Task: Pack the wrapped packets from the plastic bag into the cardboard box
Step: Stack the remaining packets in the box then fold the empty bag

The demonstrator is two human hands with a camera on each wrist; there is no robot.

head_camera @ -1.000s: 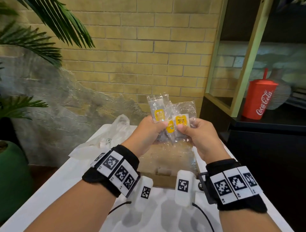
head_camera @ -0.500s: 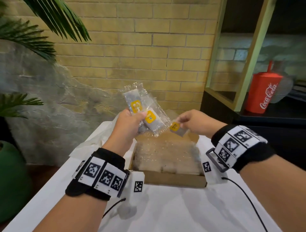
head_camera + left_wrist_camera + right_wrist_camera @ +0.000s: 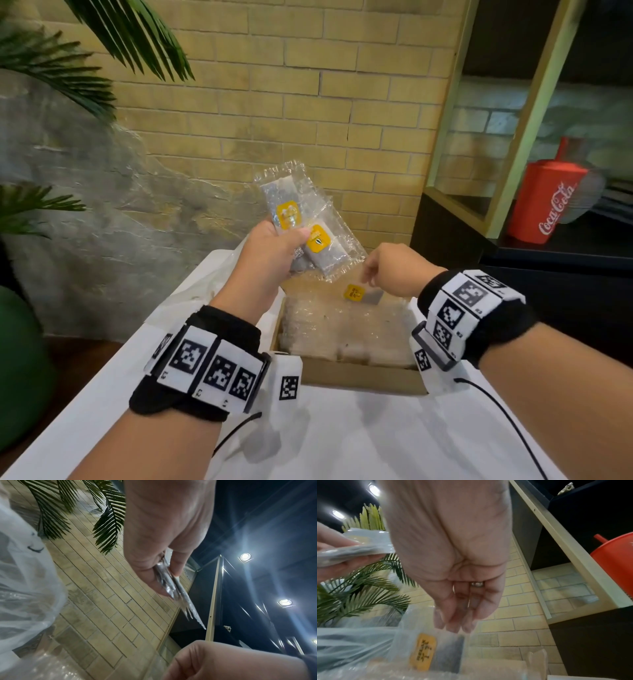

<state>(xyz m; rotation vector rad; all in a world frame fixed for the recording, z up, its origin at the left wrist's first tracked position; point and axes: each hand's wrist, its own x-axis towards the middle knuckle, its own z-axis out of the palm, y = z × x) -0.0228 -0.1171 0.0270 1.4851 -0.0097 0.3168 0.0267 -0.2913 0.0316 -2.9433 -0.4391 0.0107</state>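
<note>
My left hand [image 3: 291,236] is raised over the far left corner of the cardboard box [image 3: 363,378] and grips two clear wrapped packets [image 3: 291,205] with yellow labels, seen edge-on between thumb and fingers in the left wrist view [image 3: 180,595]. A third packet [image 3: 359,294] lies on the bubble wrap [image 3: 342,329] inside the box. My right hand [image 3: 369,278] hovers just above it with its fingers [image 3: 453,626] hanging loosely, the yellow-labelled packet [image 3: 426,651] directly beneath. The white plastic bag [image 3: 205,291] lies crumpled on the table behind my left wrist.
The box sits on a white table [image 3: 342,445] against a brick wall. A dark shelf unit with a red Coca-Cola cup [image 3: 544,202] stands to the right. Palm fronds [image 3: 68,68] and a green pot [image 3: 20,359] are at the left.
My right hand took one packet from the bunch, carried it down into the box and let go of it. My left hand drifted left, still holding two packets.
</note>
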